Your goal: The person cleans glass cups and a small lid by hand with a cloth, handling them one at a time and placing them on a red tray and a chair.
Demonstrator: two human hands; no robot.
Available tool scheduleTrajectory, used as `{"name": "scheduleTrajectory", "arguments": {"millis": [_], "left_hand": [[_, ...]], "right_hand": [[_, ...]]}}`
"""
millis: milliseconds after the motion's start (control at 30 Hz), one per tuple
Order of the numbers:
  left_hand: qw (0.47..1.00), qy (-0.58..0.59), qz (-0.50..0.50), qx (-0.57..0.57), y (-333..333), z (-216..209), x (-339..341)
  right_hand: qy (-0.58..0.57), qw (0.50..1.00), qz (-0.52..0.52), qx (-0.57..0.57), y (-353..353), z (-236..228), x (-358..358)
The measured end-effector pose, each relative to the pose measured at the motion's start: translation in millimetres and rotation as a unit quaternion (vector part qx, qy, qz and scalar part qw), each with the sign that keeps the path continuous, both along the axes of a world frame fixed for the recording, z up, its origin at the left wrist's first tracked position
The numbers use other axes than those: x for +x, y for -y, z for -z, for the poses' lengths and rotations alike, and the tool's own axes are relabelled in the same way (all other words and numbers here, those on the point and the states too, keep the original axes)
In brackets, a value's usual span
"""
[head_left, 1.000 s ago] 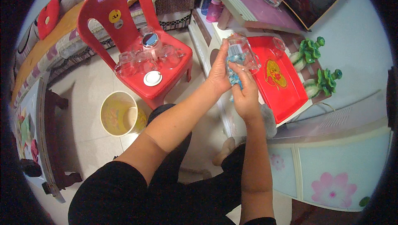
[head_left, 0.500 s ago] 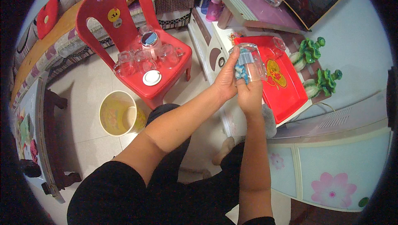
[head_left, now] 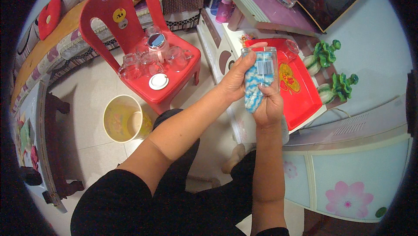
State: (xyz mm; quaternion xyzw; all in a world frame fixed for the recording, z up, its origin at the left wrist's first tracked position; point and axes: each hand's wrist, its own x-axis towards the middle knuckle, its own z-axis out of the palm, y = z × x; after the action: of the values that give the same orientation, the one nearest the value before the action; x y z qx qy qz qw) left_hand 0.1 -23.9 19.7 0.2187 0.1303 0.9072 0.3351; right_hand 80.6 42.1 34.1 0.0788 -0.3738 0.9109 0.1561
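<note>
A clear drinking glass (head_left: 273,55) with a barcode label is held up in front of me. My left hand (head_left: 239,73) is wrapped around its left side, with fingertips showing past the far end. A blue and white striped cloth (head_left: 256,81) shows through the glass, and one end hangs out below the near rim. At that near end, my right hand (head_left: 269,107) is closed on the cloth, its thumb lying over it. The right fingers are mostly hidden behind the cloth.
A red tray (head_left: 300,101) with another glass (head_left: 291,46) lies just beyond my hands. On the left, a red plastic chair (head_left: 183,46) bears several glass mugs (head_left: 176,57), a pink-and-silver container (head_left: 157,43) and a white lid (head_left: 159,81). A yellowish bin (head_left: 114,118) stands on the floor.
The glass has turned more upright, its label now facing me. The cloth has spread out along the glass and its end has come out below the rim. My right hand has shifted lower.
</note>
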Motion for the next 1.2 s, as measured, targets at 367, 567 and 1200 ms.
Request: {"name": "scheduleTrajectory", "arguments": {"millis": [367, 567, 1200], "left_hand": [[0.987, -0.009, 0.056, -0.153, -10.1, 7.4, -3.5], [0.986, 0.086, 0.109, -0.089, -14.8, 21.9, 3.2], [0.964, 0.26, 0.044, 0.028, -14.4, 27.1, -13.3]], "right_hand": [[0.057, 0.892, 0.243, 0.378, -35.8, -3.5, 2.2], [0.003, 0.552, 0.286, 0.783, -20.5, 8.8, -3.3], [-0.002, 0.563, 0.308, 0.767, -8.9, 3.9, -0.6]]}}
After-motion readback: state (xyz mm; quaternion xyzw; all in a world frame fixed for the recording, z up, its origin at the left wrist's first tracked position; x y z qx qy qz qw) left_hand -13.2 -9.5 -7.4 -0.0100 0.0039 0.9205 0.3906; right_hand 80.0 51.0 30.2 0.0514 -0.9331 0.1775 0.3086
